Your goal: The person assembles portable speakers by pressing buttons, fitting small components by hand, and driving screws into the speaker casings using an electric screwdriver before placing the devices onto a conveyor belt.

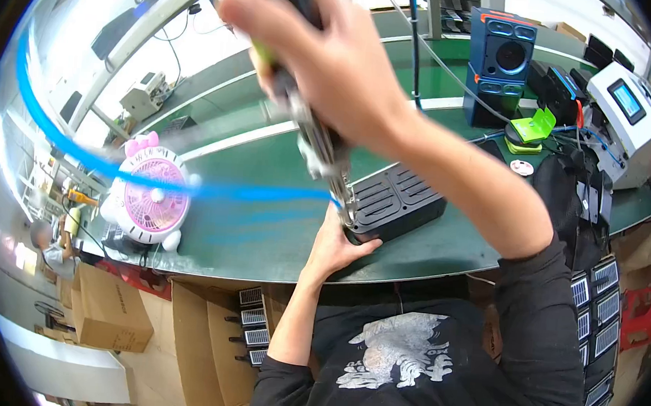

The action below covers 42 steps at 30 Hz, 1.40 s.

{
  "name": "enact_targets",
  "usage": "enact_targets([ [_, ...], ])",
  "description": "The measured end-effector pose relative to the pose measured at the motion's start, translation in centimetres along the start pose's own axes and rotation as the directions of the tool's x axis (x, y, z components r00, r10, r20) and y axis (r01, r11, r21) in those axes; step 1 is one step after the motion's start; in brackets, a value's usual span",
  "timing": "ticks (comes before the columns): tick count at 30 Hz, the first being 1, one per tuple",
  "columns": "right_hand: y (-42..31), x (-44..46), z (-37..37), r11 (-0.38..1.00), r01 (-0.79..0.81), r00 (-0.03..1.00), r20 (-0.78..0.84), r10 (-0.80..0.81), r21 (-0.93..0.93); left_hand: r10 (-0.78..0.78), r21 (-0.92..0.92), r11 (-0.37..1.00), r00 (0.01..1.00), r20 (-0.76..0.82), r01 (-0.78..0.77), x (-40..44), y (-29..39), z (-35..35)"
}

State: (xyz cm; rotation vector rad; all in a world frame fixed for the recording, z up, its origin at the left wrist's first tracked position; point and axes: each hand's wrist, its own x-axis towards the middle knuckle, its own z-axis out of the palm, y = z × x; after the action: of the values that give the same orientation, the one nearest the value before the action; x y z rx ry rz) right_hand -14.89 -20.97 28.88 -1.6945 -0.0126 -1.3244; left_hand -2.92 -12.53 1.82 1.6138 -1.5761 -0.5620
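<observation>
My right hand [342,68] is wrapped round a green and black power screwdriver [319,138], held nearly upright. Its metal nose points down at the near left corner of a black rectangular casing [393,200] with ribbed panels; whether the tip touches cannot be made out. A blue hose [258,192], smeared by motion, runs from the left to the tool's lower end. At the casing's left end, my left hand [331,247] grips it near the corner, thumb along the front side. The casing lies on the green bench [262,251].
A pink and white fan [153,191] stands at left. Stacked speakers [499,68], a white machine [629,122] and a bright green item [533,127] are at right. Cables hang above. Below are cardboard boxes [118,313] and solar-panelled units [605,328]. Another person [57,256] is far left.
</observation>
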Motion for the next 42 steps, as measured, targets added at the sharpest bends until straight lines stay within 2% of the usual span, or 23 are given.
enact_targets([
  [2,-2.0,3.1,-1.3,0.998,0.035,0.999,0.020,-0.036,0.046,-0.060,-0.106,0.993,0.998,-0.014,0.058,-0.2,1.3,-0.3],
  [5,-0.8,6.6,-2.3,0.983,0.092,0.996,-0.017,-0.090,0.161,0.006,-0.013,1.000,0.999,-0.035,-0.006,-0.6,3.0,-2.2],
  [7,-0.1,6.5,-3.4,0.989,0.148,0.989,-0.002,-0.148,0.008,0.079,0.037,0.996,0.996,-0.037,-0.077,-0.6,2.6,-4.4],
  [9,-0.3,5.5,-4.6,0.976,0.145,0.989,0.028,-0.142,-0.163,0.119,0.096,0.988,0.993,0.024,-0.121,-0.4,3.5,-7.7],
  [10,1.3,4.9,-4.7,0.968,0.087,0.992,-0.073,-0.106,-0.235,0.111,0.107,0.987,0.992,0.067,-0.118,-0.3,4.6,-9.4],
  [11,2.1,4.2,-5.0,0.967,0.040,0.990,-0.123,-0.073,-0.253,0.100,0.120,0.986,0.989,0.107,-0.113,-0.1,5.9,-11.0],
  [14,5.5,2.3,-5.8,0.974,-0.001,0.974,-0.220,-0.051,-0.228,0.279,0.274,0.898,0.928,0.248,-0.343,1.1,9.9,-14.2],
  [15,8.5,1.7,-6.5,0.937,0.113,0.955,-0.226,-0.195,-0.331,0.317,0.296,0.862,0.894,0.318,-0.411,1.7,10.7,-15.0],
  [16,8.6,0.9,-6.7,0.946,0.067,0.969,-0.204,-0.137,-0.317,0.316,0.285,0.854,0.870,0.379,-0.435,2.2,11.3,-15.4],
  [17,8.6,-0.1,-6.8,0.951,0.021,0.980,-0.181,-0.081,-0.309,0.313,0.288,0.857,0.876,0.367,-0.427,2.8,12.0,-15.6],
  [19,8.2,-1.6,-6.7,0.929,0.008,0.983,-0.169,-0.076,-0.370,0.302,0.285,0.811,0.784,0.542,-0.510,3.8,12.8,-15.5],
  [21,9.2,-2.8,-7.1,0.681,0.242,0.910,-0.082,-0.406,-0.691,0.271,0.281,0.821,0.773,0.574,-0.497,4.5,12.1,-15.5],
  [23,8.4,-4.1,-7.1,0.537,0.465,0.795,0.064,-0.603,-0.704,0.321,0.142,0.868,0.757,0.569,-0.475,4.7,11.9,-15.7],
  [25,7.5,-5.5,-6.7,0.542,0.629,0.757,0.278,-0.592,-0.558,0.322,0.075,0.897,0.762,0.562,-0.435,4.2,10.0,-16.1],
  [27,7.6,-7.3,-6.1,0.643,0.656,0.744,0.481,-0.464,-0.394,0.428,0.020,0.893,0.860,0.277,-0.450,2.7,8.6,-15.9],
  [28,7.9,-7.9,-5.8,0.637,0.677,0.720,0.510,-0.471,-0.369,0.435,-0.036,0.900,0.892,0.126,-0.434,1.9,7.7,-15.7],
  [30,8.8,-9.0,-5.3,0.693,0.663,0.702,0.557,-0.444,-0.284,0.303,-0.271,0.880,0.899,-0.315,-0.391,0.0,8.2,-12.9],
  [31,9.0,-9.3,-4.9,0.738,0.628,0.709,0.573,-0.411,-0.248,0.175,-0.369,0.845,0.852,-0.493,-0.387,-0.9,9.3,-11.0],
  [33,9.0,-9.3,-4.3,0.799,0.579,0.691,0.616,-0.378,-0.159,0.257,-0.112,0.926,0.819,-0.512,-0.361,-2.6,8.7,-8.2],
  [35,9.0,-9.0,-4.0,0.819,0.554,0.650,0.692,-0.312,-0.150,0.282,0.097,0.959,0.861,-0.424,-0.266,-3.9,8.3,-6.2],
  [38,9.9,-8.4,-3.8,0.807,0.540,0.625,0.755,-0.197,-0.237,0.182,0.127,0.982,0.853,-0.489,-0.137,-4.5,6.8,-4.4],
  [40,10.4,-8.1,-3.9,0.830,0.502,0.638,0.752,-0.166,-0.242,0.159,-0.089,0.969,0.860,-0.484,-0.229,-4.2,6.8,-4.7],
  [42,10.8,-8.3,-3.9,0.872,0.422,0.670,0.734,-0.114,-0.249,0.202,-0.109,0.956,0.882,-0.426,-0.272,-4.0,6.2,-5.7],
])
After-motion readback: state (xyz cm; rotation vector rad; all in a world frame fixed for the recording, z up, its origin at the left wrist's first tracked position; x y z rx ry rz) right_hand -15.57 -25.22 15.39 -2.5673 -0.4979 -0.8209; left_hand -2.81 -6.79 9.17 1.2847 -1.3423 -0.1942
